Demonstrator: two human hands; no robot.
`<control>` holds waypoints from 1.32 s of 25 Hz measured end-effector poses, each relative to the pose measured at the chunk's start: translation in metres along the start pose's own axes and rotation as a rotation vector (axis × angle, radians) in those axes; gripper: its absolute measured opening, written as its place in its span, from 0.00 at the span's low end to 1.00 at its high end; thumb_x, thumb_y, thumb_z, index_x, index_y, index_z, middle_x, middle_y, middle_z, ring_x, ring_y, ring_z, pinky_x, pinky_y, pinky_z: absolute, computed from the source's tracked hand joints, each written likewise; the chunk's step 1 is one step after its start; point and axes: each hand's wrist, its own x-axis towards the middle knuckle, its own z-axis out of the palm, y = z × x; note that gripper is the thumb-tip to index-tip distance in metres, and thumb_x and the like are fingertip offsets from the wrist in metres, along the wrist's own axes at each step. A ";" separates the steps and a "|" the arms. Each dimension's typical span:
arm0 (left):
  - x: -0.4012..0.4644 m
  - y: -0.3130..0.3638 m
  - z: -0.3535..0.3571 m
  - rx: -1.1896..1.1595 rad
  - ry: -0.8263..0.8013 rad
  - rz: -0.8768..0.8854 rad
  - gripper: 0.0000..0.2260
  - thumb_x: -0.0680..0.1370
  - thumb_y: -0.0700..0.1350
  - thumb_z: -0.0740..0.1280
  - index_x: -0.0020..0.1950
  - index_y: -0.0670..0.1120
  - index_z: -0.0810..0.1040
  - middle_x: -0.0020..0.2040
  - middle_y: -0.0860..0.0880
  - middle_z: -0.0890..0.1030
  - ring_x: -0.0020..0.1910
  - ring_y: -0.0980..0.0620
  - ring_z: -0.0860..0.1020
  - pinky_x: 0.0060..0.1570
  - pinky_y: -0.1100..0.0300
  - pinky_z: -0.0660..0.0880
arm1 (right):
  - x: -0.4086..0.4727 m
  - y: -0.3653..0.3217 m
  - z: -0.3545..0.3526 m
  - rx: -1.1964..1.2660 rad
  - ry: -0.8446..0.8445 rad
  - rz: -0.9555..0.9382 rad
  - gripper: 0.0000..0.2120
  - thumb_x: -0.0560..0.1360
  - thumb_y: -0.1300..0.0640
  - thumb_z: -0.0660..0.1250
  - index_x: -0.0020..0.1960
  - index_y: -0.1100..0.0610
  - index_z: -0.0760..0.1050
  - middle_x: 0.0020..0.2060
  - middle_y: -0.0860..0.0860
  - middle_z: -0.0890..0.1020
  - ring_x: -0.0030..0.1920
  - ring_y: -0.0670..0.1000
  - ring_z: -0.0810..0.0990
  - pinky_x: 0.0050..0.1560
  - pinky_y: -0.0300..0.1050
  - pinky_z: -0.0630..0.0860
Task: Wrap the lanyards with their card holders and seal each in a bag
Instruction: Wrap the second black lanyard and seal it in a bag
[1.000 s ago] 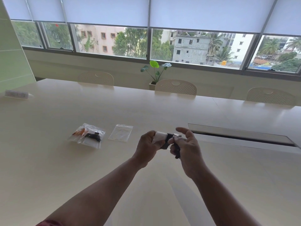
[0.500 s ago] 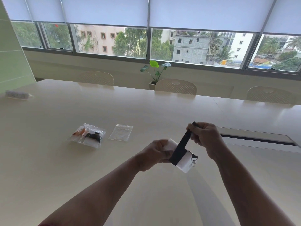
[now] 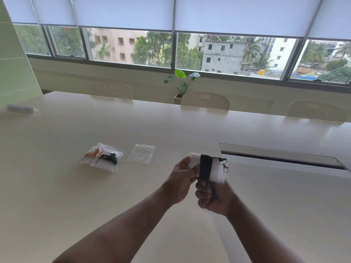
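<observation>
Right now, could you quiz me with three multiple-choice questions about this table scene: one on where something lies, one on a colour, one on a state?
1. Where does the empty clear bag lie?
A. right of the filled bags
B. on a chair
C. under the hands

2. What colour is the lanyard strap round the white card holder?
A. orange
B. black
C. green

3. What is the right hand doing?
A. resting flat on the table
B. sealing a bag
C. gripping the strap's end below the holder

Answers: 1 A, it lies flat just right of them. 2 B, a black band crosses the holder, which the left hand holds. 3 C, its curled fingers close on the strap.
</observation>
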 end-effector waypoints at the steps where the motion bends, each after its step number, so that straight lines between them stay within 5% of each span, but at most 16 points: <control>1: -0.001 -0.001 0.002 -0.023 0.026 0.004 0.08 0.78 0.37 0.71 0.54 0.47 0.83 0.45 0.46 0.83 0.40 0.51 0.78 0.41 0.62 0.74 | 0.002 0.003 -0.001 0.025 0.008 -0.004 0.08 0.71 0.55 0.61 0.35 0.55 0.67 0.23 0.49 0.64 0.24 0.47 0.61 0.32 0.38 0.54; 7: 0.002 -0.001 0.006 -0.005 0.209 0.000 0.09 0.79 0.36 0.70 0.58 0.43 0.81 0.45 0.44 0.82 0.35 0.51 0.77 0.31 0.59 0.69 | 0.012 0.014 0.010 -0.076 0.220 -0.011 0.09 0.73 0.52 0.61 0.36 0.53 0.75 0.29 0.48 0.70 0.27 0.46 0.65 0.28 0.36 0.58; 11: 0.004 -0.005 0.005 -0.008 0.286 0.003 0.08 0.78 0.37 0.71 0.51 0.50 0.83 0.43 0.49 0.83 0.38 0.53 0.77 0.37 0.61 0.71 | 0.015 0.018 0.017 -0.035 0.439 -0.295 0.07 0.78 0.63 0.62 0.50 0.59 0.78 0.38 0.54 0.81 0.29 0.48 0.73 0.26 0.40 0.66; 15: 0.007 -0.010 0.004 -0.007 0.311 0.071 0.11 0.78 0.34 0.70 0.46 0.50 0.87 0.43 0.46 0.85 0.41 0.51 0.81 0.44 0.60 0.77 | 0.010 0.018 0.025 0.005 0.438 -0.439 0.10 0.78 0.69 0.62 0.50 0.60 0.80 0.44 0.58 0.85 0.34 0.50 0.79 0.32 0.42 0.72; 20: 0.003 -0.018 0.005 0.285 0.328 0.202 0.07 0.76 0.36 0.73 0.45 0.49 0.86 0.43 0.44 0.86 0.42 0.51 0.83 0.44 0.59 0.78 | 0.003 0.017 0.030 -0.011 0.454 -0.497 0.09 0.80 0.60 0.61 0.50 0.57 0.81 0.48 0.52 0.86 0.49 0.52 0.84 0.47 0.48 0.74; 25: -0.003 -0.034 0.005 0.711 0.293 0.398 0.06 0.76 0.40 0.74 0.49 0.49 0.88 0.49 0.55 0.87 0.52 0.58 0.84 0.54 0.56 0.80 | 0.000 0.017 0.025 -0.023 0.256 -0.533 0.16 0.76 0.42 0.67 0.53 0.54 0.76 0.51 0.53 0.82 0.56 0.49 0.81 0.56 0.54 0.73; 30: -0.002 -0.037 0.007 1.062 0.041 0.473 0.15 0.70 0.35 0.75 0.55 0.46 0.86 0.58 0.52 0.82 0.60 0.52 0.80 0.60 0.55 0.77 | 0.001 0.016 0.008 0.110 0.440 -0.569 0.12 0.81 0.50 0.68 0.56 0.59 0.80 0.47 0.57 0.84 0.47 0.54 0.84 0.46 0.51 0.76; 33: -0.001 -0.035 0.005 0.885 -0.069 0.283 0.15 0.70 0.36 0.75 0.55 0.47 0.83 0.57 0.48 0.82 0.58 0.53 0.80 0.60 0.57 0.77 | -0.003 0.015 -0.011 0.108 0.492 -0.559 0.10 0.81 0.54 0.68 0.58 0.59 0.79 0.46 0.56 0.84 0.46 0.55 0.84 0.44 0.48 0.77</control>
